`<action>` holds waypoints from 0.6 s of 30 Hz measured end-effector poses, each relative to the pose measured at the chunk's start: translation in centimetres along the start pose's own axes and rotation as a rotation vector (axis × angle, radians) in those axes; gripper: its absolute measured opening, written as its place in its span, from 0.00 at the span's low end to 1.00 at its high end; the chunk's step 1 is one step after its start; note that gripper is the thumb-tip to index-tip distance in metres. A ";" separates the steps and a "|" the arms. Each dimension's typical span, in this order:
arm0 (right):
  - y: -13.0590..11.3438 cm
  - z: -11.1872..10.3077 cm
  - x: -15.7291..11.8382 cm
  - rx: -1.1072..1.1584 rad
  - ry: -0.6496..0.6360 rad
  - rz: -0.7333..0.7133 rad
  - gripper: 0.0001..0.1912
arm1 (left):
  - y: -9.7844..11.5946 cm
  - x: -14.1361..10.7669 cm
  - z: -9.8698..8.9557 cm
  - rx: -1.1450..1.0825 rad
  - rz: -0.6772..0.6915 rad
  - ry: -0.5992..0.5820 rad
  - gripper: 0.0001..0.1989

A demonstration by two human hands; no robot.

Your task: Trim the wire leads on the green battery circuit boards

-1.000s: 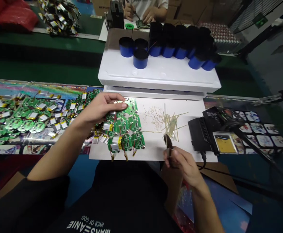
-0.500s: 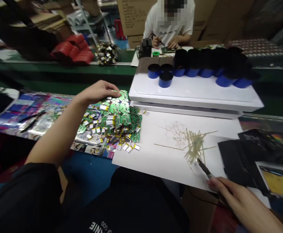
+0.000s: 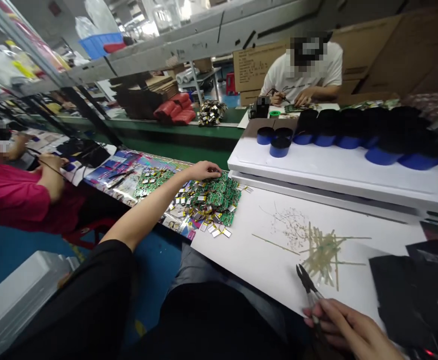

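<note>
My left hand (image 3: 205, 171) rests at the back edge of a heap of green circuit boards (image 3: 221, 192), its fingers curled down; whether they pinch anything is too small to tell. Silver battery cells with yellow ends (image 3: 219, 231) lie among the boards and along the heap's front. Near the front edge of the white work surface (image 3: 256, 260), my right hand (image 3: 339, 322) is closed around a pair of pliers (image 3: 306, 280), whose dark jaws are parted with nothing between them. Just beyond the jaws lies a pile of thin tan strips (image 3: 322, 250), with fine wire-like scraps (image 3: 292, 225) beside it.
Blue cylinders with black tops (image 3: 280, 147) stand on a white foam block (image 3: 316, 167) behind the strips. Dark sheets (image 3: 399, 285) lie at right. A person in white (image 3: 297, 75) works opposite, and another in pink (image 3: 12, 197) sits at left. A metal shelf (image 3: 192, 42) crosses above.
The view has swung left and up, bringing in the shelf and the person in pink. The pliers have come away from the strips, towards me, and their jaws now show parted.
</note>
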State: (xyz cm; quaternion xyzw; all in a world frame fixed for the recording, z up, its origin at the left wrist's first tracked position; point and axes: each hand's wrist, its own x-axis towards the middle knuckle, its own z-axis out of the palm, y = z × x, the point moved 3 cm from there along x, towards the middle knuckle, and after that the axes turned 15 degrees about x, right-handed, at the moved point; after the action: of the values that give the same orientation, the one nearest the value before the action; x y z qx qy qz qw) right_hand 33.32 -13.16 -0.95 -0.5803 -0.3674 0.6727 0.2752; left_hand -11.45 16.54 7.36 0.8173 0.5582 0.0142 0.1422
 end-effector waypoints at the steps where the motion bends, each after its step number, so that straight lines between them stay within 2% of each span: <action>1: -0.3 0.4 0.4 0.025 -0.027 -0.012 0.38 | 0.0 -0.6 -0.2 0.012 -0.018 0.026 0.29; 4: -0.8 2.3 1.3 0.090 -0.161 -0.046 0.39 | -1.6 -3.2 -1.6 0.070 -0.120 0.103 0.31; 6: -0.7 3.6 1.9 0.099 -0.252 -0.094 0.38 | -4.0 -5.6 -2.8 0.124 -0.243 0.125 0.31; 8: -0.5 4.8 2.5 0.098 -0.310 -0.148 0.36 | -6.7 -8.3 -3.3 0.182 -0.394 0.092 0.31; 11: -0.6 6.4 3.3 0.106 -0.354 -0.214 0.32 | -10.0 -12.1 -2.5 0.250 -0.603 -0.005 0.32; 13: -0.8 7.1 3.8 0.116 -0.372 -0.255 0.30 | -11.3 -13.8 -1.4 0.285 -0.701 -0.038 0.33; 15: -0.9 7.5 4.2 0.144 -0.368 -0.267 0.29 | -12.0 -14.6 -0.5 0.315 -0.766 -0.036 0.33; 18: -0.8 7.4 5.0 0.233 -0.295 -0.183 0.31 | -12.8 -14.5 0.0 0.327 -0.821 -0.028 0.33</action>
State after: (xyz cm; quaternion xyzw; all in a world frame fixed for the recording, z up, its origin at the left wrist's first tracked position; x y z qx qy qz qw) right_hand 25.10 -10.03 -2.75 -0.4041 -0.3747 0.7604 0.3438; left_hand -28.49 7.58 6.14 0.5399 0.8294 -0.1427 0.0125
